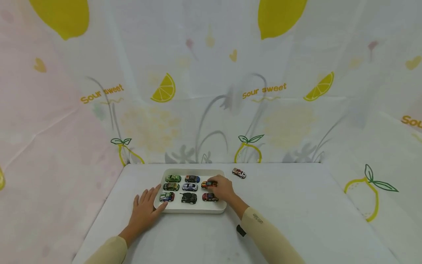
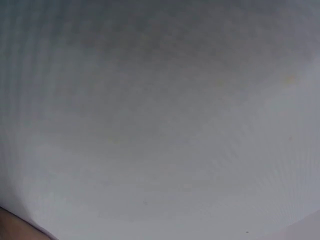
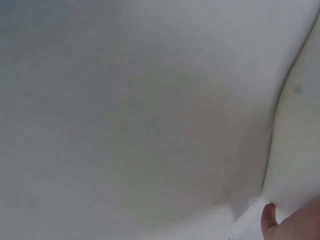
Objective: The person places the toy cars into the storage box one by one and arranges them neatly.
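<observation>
A white tray (image 1: 189, 211) holds several small toy cars in three columns. My right hand (image 1: 223, 189) reaches over the tray's right side and pinches an orange-red toy car (image 1: 207, 184) in the middle row; the fingers hide part of it. Just in front of it sits a dark red toy car (image 1: 209, 197). My left hand (image 1: 145, 207) lies spread at the tray's left edge, its thumb by the front left corner, near a white, green and blue car (image 1: 167, 197). In the right wrist view, part of the right hand (image 3: 295, 225) shows at the lower right corner.
A white and red toy car (image 1: 239, 173) stands on the white table (image 1: 296, 205) behind and right of the tray. A small black object (image 1: 241, 230) shows beside the right sleeve. Lemon-printed cloth (image 1: 204, 121) rises along the table's back.
</observation>
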`<action>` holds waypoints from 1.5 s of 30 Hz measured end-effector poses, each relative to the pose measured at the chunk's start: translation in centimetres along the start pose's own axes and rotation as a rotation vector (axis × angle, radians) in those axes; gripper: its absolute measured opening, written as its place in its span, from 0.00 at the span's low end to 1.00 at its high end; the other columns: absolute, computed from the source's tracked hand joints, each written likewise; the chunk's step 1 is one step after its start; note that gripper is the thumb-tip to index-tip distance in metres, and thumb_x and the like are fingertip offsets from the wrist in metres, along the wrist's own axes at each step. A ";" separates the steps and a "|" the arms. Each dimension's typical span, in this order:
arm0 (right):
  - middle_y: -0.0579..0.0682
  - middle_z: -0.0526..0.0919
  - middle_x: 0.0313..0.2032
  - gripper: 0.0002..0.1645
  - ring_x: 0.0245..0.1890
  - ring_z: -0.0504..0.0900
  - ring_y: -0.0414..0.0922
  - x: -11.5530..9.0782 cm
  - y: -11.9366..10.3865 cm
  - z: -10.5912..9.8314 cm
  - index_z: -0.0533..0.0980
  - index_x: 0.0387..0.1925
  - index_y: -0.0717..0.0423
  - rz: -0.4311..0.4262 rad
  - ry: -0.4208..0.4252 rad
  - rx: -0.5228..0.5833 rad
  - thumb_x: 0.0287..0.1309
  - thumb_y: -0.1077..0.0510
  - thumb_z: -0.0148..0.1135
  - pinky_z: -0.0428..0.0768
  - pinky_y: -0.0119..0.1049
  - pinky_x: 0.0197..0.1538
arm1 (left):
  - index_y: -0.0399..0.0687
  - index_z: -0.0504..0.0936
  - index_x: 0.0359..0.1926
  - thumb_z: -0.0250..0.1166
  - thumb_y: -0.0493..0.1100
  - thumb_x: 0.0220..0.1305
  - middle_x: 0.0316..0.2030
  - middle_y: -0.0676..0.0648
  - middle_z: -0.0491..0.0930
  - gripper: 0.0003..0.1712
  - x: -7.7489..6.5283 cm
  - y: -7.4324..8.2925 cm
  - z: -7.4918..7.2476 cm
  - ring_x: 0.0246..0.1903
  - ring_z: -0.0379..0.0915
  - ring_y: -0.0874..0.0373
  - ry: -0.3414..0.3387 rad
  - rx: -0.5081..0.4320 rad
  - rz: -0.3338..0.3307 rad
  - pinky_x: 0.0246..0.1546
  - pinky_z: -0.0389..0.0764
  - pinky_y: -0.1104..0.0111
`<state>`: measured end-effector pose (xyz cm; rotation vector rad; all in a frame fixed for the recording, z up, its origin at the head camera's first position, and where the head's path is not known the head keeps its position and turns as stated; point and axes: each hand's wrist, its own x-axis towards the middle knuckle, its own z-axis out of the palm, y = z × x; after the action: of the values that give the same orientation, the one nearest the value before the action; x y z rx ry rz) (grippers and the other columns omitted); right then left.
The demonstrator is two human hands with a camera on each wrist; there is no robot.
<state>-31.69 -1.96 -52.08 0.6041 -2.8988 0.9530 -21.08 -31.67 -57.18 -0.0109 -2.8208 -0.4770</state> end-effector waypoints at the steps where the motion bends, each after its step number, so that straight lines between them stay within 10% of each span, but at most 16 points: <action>1: 0.47 0.82 0.43 0.17 0.46 0.79 0.48 0.1 -0.1 -0.1 0.81 0.45 0.46 0.012 -0.005 0.003 0.51 0.51 0.66 0.73 0.51 0.49 | 0.59 0.50 0.71 0.50 0.71 0.58 0.64 0.37 0.61 0.45 0.1 0.0 -0.1 0.64 0.51 0.36 0.003 0.004 0.003 0.60 0.44 0.38; 18: 0.48 0.81 0.45 0.13 0.50 0.77 0.48 0.2 -0.4 0.4 0.81 0.43 0.46 0.130 -0.079 -0.058 0.55 0.53 0.61 0.68 0.56 0.54 | 0.59 0.51 0.71 0.51 0.70 0.58 0.64 0.36 0.62 0.45 0.0 0.3 0.1 0.64 0.51 0.35 -0.001 -0.013 0.003 0.60 0.44 0.37; 45: 0.45 0.83 0.43 0.16 0.47 0.79 0.45 0.1 0.2 1.5 0.79 0.45 0.47 0.013 0.059 -0.123 0.56 0.48 0.57 0.70 0.53 0.50 | 0.59 0.51 0.71 0.52 0.69 0.58 0.62 0.35 0.64 0.44 -0.1 0.3 -0.2 0.62 0.53 0.34 0.039 -0.010 0.019 0.59 0.45 0.37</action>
<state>-31.75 -2.71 -53.36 0.5403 -2.8854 0.7730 -20.91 -31.48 -56.94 -0.0297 -2.7780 -0.4812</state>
